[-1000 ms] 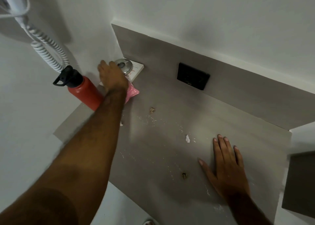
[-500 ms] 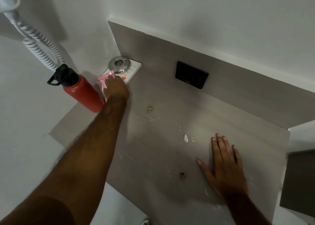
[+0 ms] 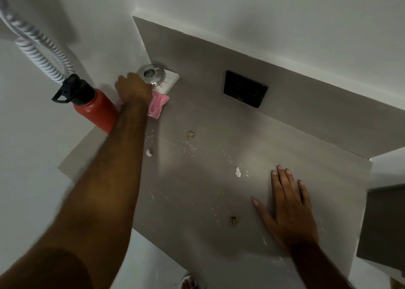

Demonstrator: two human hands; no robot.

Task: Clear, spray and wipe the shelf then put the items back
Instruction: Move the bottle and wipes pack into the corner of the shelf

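Shelf (image 3: 252, 148), head view: grey slab set into a white corner, back edge w/ a grey upstand, front edge running diagonally lower left to lower right.

Left hand (image 3: 134, 89) reaches to the far corner, fingers curled down over a pink packet (image 3: 158, 103); looks like it's gripping it, but the fingertips are hidden so can't tell for sure. Knuckles sit just beside a round metal lid-like object (image 3: 151, 74), which rests on a white book (image 3: 167, 84). Red bottle (image 3: 96, 108) w/ black cap stands just left of the forearm, near the shelf's left edge, below a white coiled cord (image 3: 41, 54).

Right hand (image 3: 289, 205) lies flat, palm down, fingers spread, holding nothing, near the front right of the shelf.

Room: centre of the shelf is bare between the two arms. Right end meets a white wall and a grey block (image 3: 383, 227). Black wall plate (image 3: 245, 88) on the upstand.

Surface is dirty: white specks scattered across the middle, white paper scraps (image 3: 238, 171), brown crumbs (image 3: 191, 134).
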